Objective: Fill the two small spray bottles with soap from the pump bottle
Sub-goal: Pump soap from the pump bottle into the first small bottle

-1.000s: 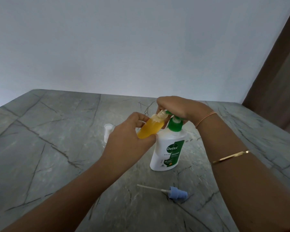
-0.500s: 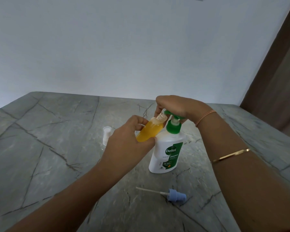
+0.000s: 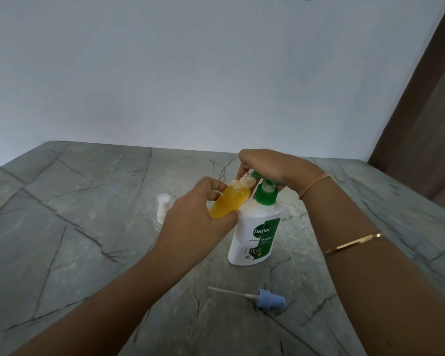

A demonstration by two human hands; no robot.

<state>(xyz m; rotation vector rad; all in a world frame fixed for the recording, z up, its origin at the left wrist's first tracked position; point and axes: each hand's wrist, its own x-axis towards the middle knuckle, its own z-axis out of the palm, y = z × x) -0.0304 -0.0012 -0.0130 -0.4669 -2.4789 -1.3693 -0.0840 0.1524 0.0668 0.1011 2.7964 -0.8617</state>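
On the grey desk (image 3: 75, 227) stands the white pump bottle (image 3: 254, 237). The right hand (image 3: 267, 165) curls its fingers over the green pump head. The left hand (image 3: 190, 227) clamps its fingers round a tilted, yellow-filled spray bottle (image 3: 229, 201), mouth at the spout. A blue spray cap (image 3: 270, 299) lies nearer, and a clear bottle (image 3: 163, 208) stands behind.

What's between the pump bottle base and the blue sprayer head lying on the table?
Nothing: the head view shows only bare table between the pump bottle and the blue sprayer head.
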